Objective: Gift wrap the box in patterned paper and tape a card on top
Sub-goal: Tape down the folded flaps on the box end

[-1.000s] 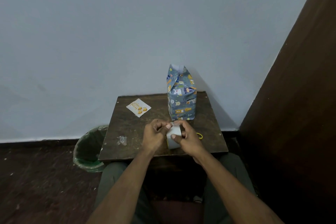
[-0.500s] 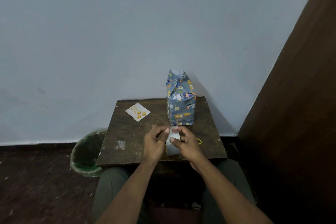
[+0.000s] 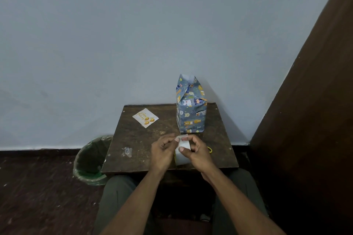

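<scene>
A box wrapped in blue animal-patterned paper (image 3: pixel 191 108) stands upright at the back right of the small wooden table (image 3: pixel 145 145), its top flaps still standing up. A white card with gold balloons (image 3: pixel 145 117) lies flat at the back left. At the table's front, my right hand (image 3: pixel 196 153) grips a white roll of tape (image 3: pixel 182 155). My left hand (image 3: pixel 162 151) pinches at the roll's top edge with thumb and forefinger. Both hands are in front of the box, apart from it.
A crumpled scrap of clear tape (image 3: pixel 127 151) lies on the table's left front. Something small and yellow (image 3: pixel 210 149) peeks out behind my right hand. A green-lined bin (image 3: pixel 91 160) stands on the floor at the left. A dark wooden panel (image 3: pixel 309 120) rises on the right.
My hands have stayed on the tape roll with small finger shifts at its top edge. The camera tilted slightly, so the table sits lower in view.
</scene>
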